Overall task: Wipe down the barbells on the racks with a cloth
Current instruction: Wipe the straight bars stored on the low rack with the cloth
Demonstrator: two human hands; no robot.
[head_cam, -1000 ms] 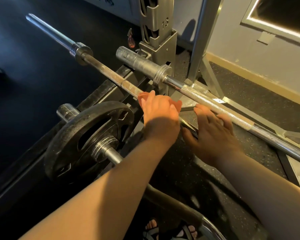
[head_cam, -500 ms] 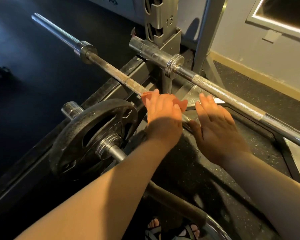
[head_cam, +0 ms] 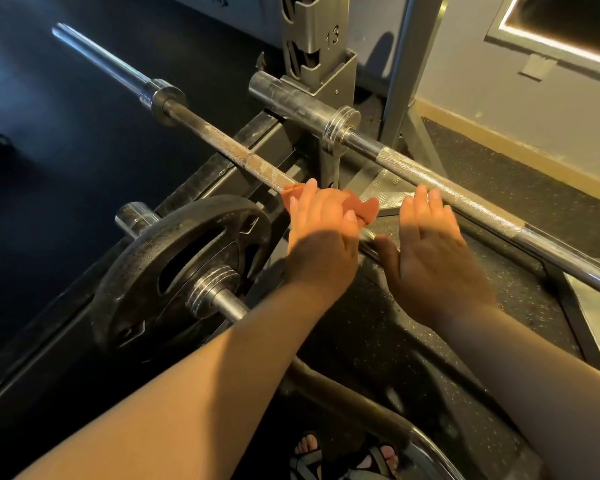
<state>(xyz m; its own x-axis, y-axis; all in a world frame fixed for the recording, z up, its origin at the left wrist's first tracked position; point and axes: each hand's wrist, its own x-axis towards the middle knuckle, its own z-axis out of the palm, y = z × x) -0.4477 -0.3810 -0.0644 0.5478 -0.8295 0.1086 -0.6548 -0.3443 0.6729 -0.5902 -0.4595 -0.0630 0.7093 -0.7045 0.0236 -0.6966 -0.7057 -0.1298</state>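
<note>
The left hand lies flat over a crumpled orange cloth, fingers nearly straight and thumb alongside, pressing the cloth down onto the shaft of a rusty barbell. The cloth bunches out from under the hand on the right and shows a little at the fingertips on the left. Just beside it the right hand is spread open with straight fingers and holds nothing. Its thumb rests against the same rusty shaft where the shaft emerges from under the cloth, and its fingertips reach up to a second, knurled barbell; whether they touch it cannot be told. The rusty barbell runs up and left from the hands to its collar and long bare sleeve. The knurled barbell lies farther away, roughly parallel, its sleeve end close to the rack upright stamped 13. Nearer the person, left of the left forearm, a third bar carries a black weight plate. Speckled rubber floor lies beneath, and sandalled feet show at the bottom edge.
</note>
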